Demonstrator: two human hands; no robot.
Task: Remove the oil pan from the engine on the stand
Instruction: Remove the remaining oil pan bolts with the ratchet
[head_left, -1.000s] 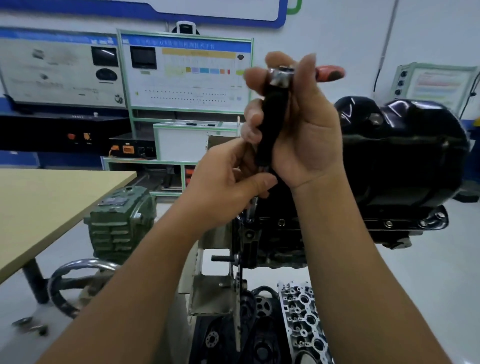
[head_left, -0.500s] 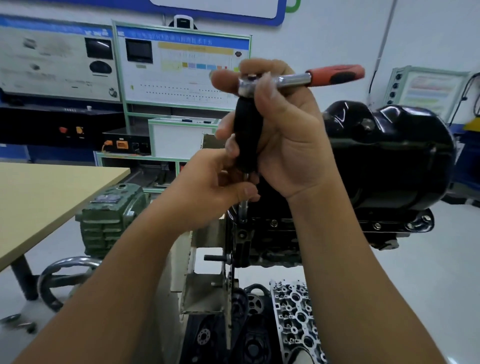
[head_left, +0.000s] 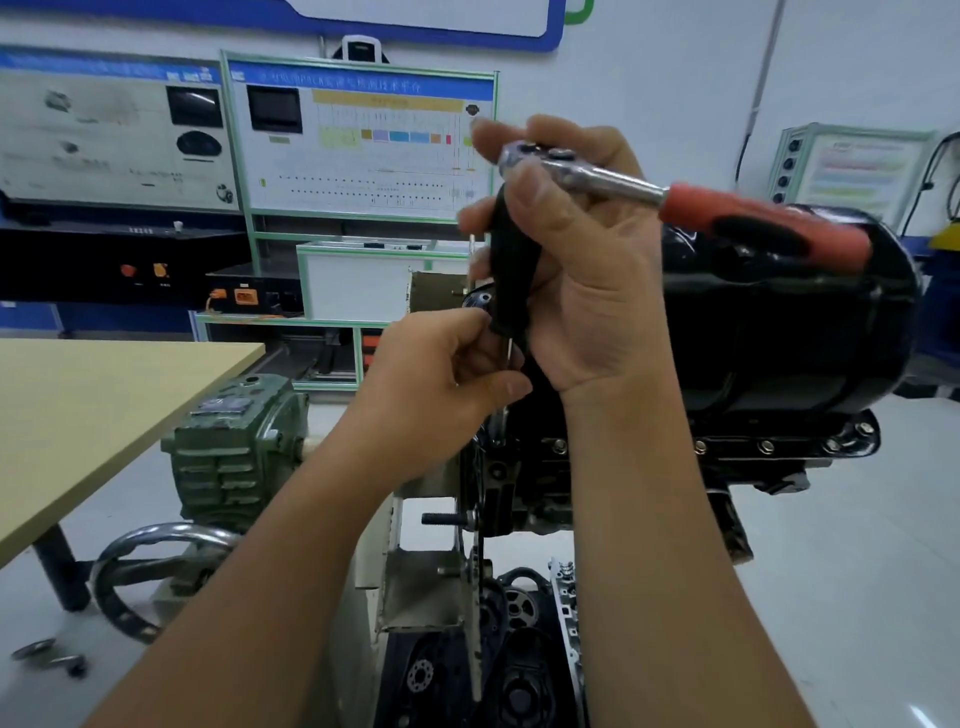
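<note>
The oil pan sat on top of the inverted engine, up on the stand, a glossy black steel tub still seated along its bolted flange. The right hand was wrapped around the head end of the ratchet and a black extension, fingers curled firmly shut on it, the red handle jutting right across the pan. The left hand was pinched closed low on the extension shaft, steadying it near the flange; whether the socket was seated on a bolt could not be told, the hands hid it. By my reading that pan would handle stiff and moderately heavy, its painted skin slick and likely oily, and sealant might make it cling after the bolts came out. The best hold looked like two hands under the flange rim at opposite ends, not on the smooth rounded belly. Several flange bolts were visibly still in place.
</note>
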